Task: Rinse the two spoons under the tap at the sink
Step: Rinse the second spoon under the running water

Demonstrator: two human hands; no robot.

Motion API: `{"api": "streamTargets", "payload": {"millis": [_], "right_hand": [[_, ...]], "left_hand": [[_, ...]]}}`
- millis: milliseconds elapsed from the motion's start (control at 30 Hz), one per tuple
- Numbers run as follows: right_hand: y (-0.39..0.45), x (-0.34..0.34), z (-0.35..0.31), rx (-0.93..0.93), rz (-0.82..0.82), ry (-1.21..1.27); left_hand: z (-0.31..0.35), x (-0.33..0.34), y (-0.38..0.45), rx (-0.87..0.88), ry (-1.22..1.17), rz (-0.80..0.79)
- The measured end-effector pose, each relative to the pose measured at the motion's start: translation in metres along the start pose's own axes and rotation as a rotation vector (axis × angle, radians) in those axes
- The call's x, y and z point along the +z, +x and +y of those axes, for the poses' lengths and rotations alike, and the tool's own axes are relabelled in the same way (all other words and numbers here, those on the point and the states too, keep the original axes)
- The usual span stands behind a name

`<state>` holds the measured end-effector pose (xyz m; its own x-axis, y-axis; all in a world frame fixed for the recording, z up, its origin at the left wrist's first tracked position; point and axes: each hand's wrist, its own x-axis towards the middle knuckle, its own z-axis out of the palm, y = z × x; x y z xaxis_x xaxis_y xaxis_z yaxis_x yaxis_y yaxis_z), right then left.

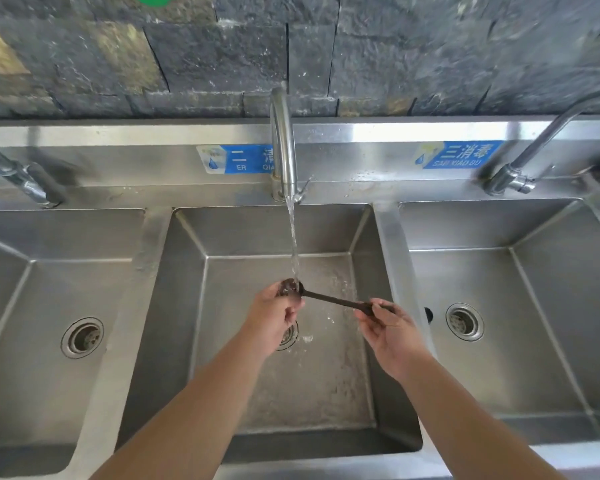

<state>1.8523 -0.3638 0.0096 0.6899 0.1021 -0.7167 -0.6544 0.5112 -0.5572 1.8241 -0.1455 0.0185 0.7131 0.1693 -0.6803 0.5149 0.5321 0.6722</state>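
Note:
A dark, long-handled spoon point(329, 299) is held level over the middle basin point(194, 306) of a steel sink. Its bowl sits right under the water stream falling from the middle tap point(283, 143). My left hand point(274, 315) wraps around the bowel end, fingers touching the bowl. My right hand point(388, 327) pinches the handle end. Only one spoon can be made out; whether a second lies along it I cannot tell.
Left basin point(49, 306) and right basin point(534, 289) flank the middle one, each with a drain and its own tap point(25, 181) point(520, 174). A dark stone wall point(361, 53) rises behind the steel backsplash with blue labels point(461, 154).

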Motion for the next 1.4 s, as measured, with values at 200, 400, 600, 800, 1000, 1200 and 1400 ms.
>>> {"api": "streamTargets", "payload": {"millis": [200, 400, 600, 800, 1000, 1200, 1400], "right_hand": [[-0.018, -0.016, -0.003, -0.026, 0.007, -0.174], [-0.033, -0.014, -0.001, -0.09, -0.092, -0.122], [-0.037, -0.015, 0.002, -0.192, -0.121, -0.176], [-0.028, -0.017, 0.007, -0.212, -0.043, -0.25], [-0.009, 0.013, 0.018, -0.133, 0.011, -0.167], [0.003, 0.063, 0.032, -0.052, -0.03, -0.106], [0.006, 0.112, 0.05, -0.031, -0.068, -0.146]], "left_hand": [[-0.006, 0.011, 0.004, 0.006, 0.105, 0.018], [-0.003, 0.013, 0.007, -0.03, -0.017, -0.006], [0.001, 0.023, 0.016, -0.041, -0.162, 0.043], [0.008, 0.011, 0.013, -0.053, -0.189, 0.046], [0.02, -0.02, 0.002, -0.04, -0.275, 0.101], [0.045, -0.055, -0.012, 0.026, -0.342, 0.176], [0.063, -0.094, -0.029, 0.091, -0.415, 0.264]]}}
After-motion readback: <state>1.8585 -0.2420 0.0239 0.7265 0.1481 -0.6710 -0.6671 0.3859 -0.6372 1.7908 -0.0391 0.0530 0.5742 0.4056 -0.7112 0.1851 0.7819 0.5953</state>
